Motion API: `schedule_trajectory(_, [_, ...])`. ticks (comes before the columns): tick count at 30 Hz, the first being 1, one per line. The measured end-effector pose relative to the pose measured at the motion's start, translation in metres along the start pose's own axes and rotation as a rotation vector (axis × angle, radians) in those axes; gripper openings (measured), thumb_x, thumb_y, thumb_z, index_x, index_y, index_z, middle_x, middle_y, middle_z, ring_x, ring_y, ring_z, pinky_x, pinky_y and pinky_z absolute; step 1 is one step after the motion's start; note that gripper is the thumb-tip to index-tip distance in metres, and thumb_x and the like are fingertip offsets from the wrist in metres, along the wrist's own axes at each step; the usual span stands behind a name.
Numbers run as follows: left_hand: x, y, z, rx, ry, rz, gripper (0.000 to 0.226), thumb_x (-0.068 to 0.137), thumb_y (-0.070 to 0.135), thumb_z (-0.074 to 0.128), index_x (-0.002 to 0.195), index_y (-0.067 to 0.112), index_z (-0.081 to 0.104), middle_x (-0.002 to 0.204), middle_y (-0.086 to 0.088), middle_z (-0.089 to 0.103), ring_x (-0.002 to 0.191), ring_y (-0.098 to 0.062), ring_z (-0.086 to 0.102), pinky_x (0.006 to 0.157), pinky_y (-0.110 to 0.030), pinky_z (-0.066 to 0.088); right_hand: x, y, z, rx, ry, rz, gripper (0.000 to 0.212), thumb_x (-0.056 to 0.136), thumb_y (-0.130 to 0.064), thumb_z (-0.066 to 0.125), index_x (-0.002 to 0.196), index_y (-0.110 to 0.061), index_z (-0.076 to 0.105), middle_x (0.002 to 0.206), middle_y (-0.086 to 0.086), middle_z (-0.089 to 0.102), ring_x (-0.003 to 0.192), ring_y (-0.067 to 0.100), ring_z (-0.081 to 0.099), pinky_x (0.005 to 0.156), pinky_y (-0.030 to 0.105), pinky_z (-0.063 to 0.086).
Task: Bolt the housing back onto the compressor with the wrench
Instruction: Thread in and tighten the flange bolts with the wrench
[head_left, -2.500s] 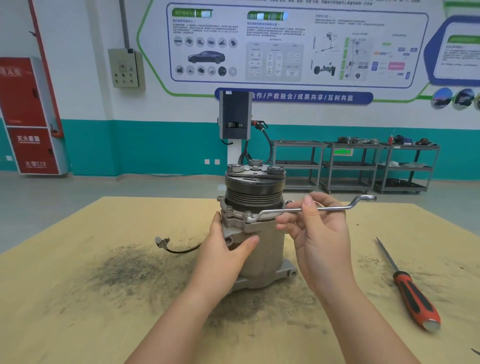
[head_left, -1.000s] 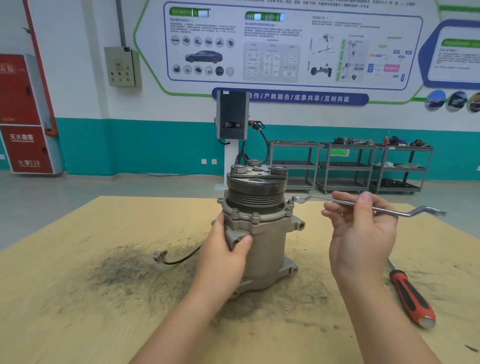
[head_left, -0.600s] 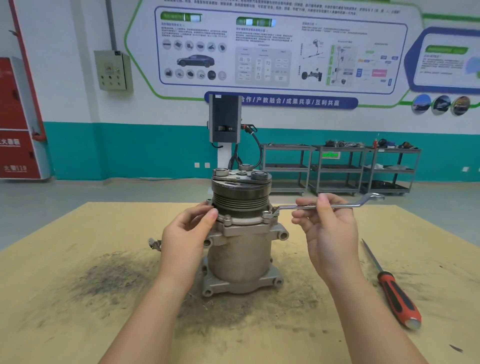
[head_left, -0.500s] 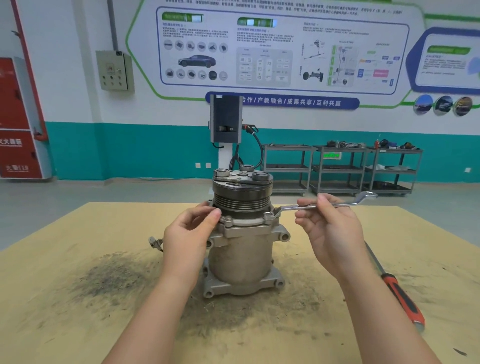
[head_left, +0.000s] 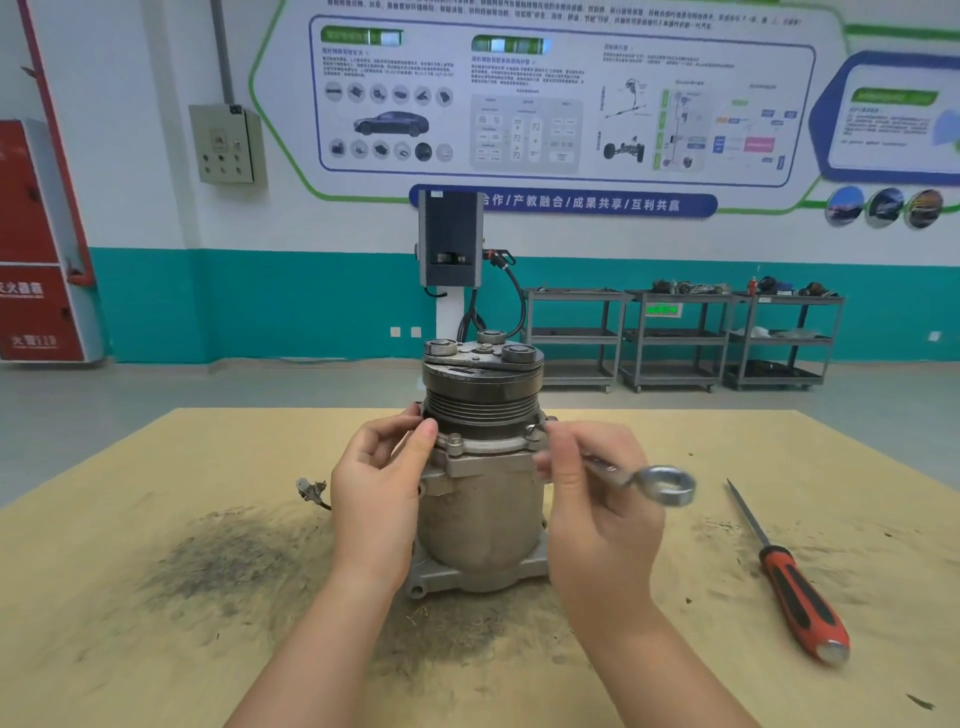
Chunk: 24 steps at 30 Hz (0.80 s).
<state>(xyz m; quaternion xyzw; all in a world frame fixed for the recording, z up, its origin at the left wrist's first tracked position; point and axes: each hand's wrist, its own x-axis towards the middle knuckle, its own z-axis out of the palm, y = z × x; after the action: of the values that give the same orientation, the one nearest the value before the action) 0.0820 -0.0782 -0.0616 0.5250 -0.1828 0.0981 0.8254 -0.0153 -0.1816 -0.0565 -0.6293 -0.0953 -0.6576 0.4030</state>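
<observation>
My left hand (head_left: 376, 499) bare, no glove, my right hand (head_left: 597, 512) same, both forearms bare w/ no sleeves in view, nails short, unpainted

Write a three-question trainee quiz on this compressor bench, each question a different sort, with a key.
1. True or false: the right hand holds the ring wrench.
2. Which lies on the table to the right? A. hammer B. red-handled screwdriver C. pliers
3. Fill in: the left hand steadies the ____.

Key: 1 true; 2 B; 3 compressor.
</observation>
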Motion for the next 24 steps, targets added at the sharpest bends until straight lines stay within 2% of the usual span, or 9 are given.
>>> schedule_trajectory(4, [0.0, 0.003, 0.001, -0.02, 0.024, -0.016, 0.007, 0.088, 0.005, 0.07, 0.092, 0.011, 0.07, 0.104, 0.006, 0.076, 0.107, -0.013, 0.069, 0.102, -0.043, 0.051, -0.005, -0.005, 0.011, -0.101, -0.096, -0.098, 0.016, 0.093, -0.016, 0.058, 0.096, -0.005, 0.069, 0.09, 0.001, 0.058, 0.087, 0.004, 0.056, 0.078, 0.011, 0.043])
schedule_trajectory(8, [0.0, 0.004, 0.002, -0.019, 0.025, -0.032, 0.01, 0.091, 0.004, 0.067, 0.09, 0.012, 0.072, 0.102, 0.008, 0.076, 0.106, -0.014, 0.07, 0.104, -0.047, 0.05, 0.004, -0.008, 0.006, -0.096, -0.119, -0.1, 0.016, 0.096, -0.024, 0.053, 0.099, -0.014, 0.066, 0.09, -0.004, 0.061, 0.086, 0.002, 0.059, 0.077, 0.013, 0.047])
schedule_trajectory(10, [0.0, 0.004, 0.002, 0.002, 0.018, -0.029, 0.013, 0.093, 0.004, 0.065, 0.091, 0.014, 0.073, 0.102, 0.008, 0.076, 0.106, -0.012, 0.069, 0.103, -0.046, 0.05, 0.012, -0.01, -0.001, -0.024, -0.027, 0.008, 0.01, 0.097, -0.026, 0.05, 0.096, -0.024, 0.06, 0.086, -0.006, 0.065, 0.078, 0.008, 0.064, 0.071, 0.02, 0.052])
schedule_trajectory(13, [0.0, 0.004, 0.002, 0.021, 0.02, -0.03, 0.016, 0.094, 0.004, 0.062, 0.091, 0.016, 0.073, 0.102, 0.006, 0.077, 0.107, -0.015, 0.069, 0.103, -0.048, 0.051, 0.026, -0.008, -0.011, 0.124, 0.158, 0.285, 0.013, 0.102, -0.022, 0.045, 0.092, -0.022, 0.053, 0.08, -0.002, 0.068, 0.065, 0.011, 0.066, 0.064, 0.021, 0.054])
schedule_trajectory(17, [0.002, 0.004, 0.001, 0.047, 0.006, -0.027, 0.017, 0.095, 0.004, 0.061, 0.09, 0.017, 0.072, 0.098, 0.014, 0.076, 0.101, -0.003, 0.069, 0.1, -0.033, 0.052, 0.036, 0.001, -0.017, 0.395, 0.218, 0.613, 0.017, 0.104, -0.015, 0.037, 0.092, -0.013, 0.049, 0.069, -0.001, 0.067, 0.055, 0.012, 0.061, 0.057, 0.023, 0.053])
schedule_trajectory(20, [-0.002, 0.004, 0.0, 0.072, 0.005, -0.021, 0.017, 0.096, 0.009, 0.062, 0.093, 0.022, 0.072, 0.101, 0.017, 0.075, 0.1, 0.003, 0.067, 0.096, -0.024, 0.053, 0.041, 0.007, -0.021, 0.547, 0.212, 0.713, 0.019, 0.105, -0.011, 0.035, 0.094, -0.01, 0.05, 0.067, 0.002, 0.066, 0.052, 0.012, 0.057, 0.052, 0.023, 0.05])
schedule_trajectory(22, [-0.009, 0.001, -0.001, 0.144, -0.007, 0.014, 0.011, 0.096, 0.023, 0.062, 0.1, 0.029, 0.07, 0.103, 0.024, 0.072, 0.1, 0.013, 0.063, 0.093, -0.013, 0.05, 0.043, 0.009, -0.026, 0.61, 0.216, 0.749, 0.019, 0.105, -0.011, 0.035, 0.094, -0.01, 0.051, 0.066, 0.002, 0.065, 0.052, 0.012, 0.055, 0.05, 0.022, 0.048])
schedule_trajectory(23, [-0.014, 0.001, 0.0, 0.185, -0.035, 0.021, 0.015, 0.093, 0.035, 0.061, 0.107, 0.031, 0.067, 0.106, 0.029, 0.069, 0.101, 0.018, 0.059, 0.09, -0.006, 0.047, 0.044, 0.011, -0.028, 0.632, 0.219, 0.762, 0.019, 0.105, -0.011, 0.035, 0.094, -0.011, 0.051, 0.066, 0.002, 0.065, 0.052, 0.012, 0.054, 0.05, 0.021, 0.047])
schedule_trajectory(24, [-0.019, 0.0, 0.0, 0.221, -0.071, 0.022, 0.032, 0.087, 0.048, 0.061, 0.116, 0.034, 0.061, 0.108, 0.036, 0.064, 0.102, 0.024, 0.054, 0.085, 0.001, 0.044, 0.045, 0.013, -0.03, 0.648, 0.216, 0.774, 0.019, 0.105, -0.012, 0.035, 0.095, -0.011, 0.051, 0.066, 0.002, 0.065, 0.052, 0.012, 0.054, 0.05, 0.021, 0.047])
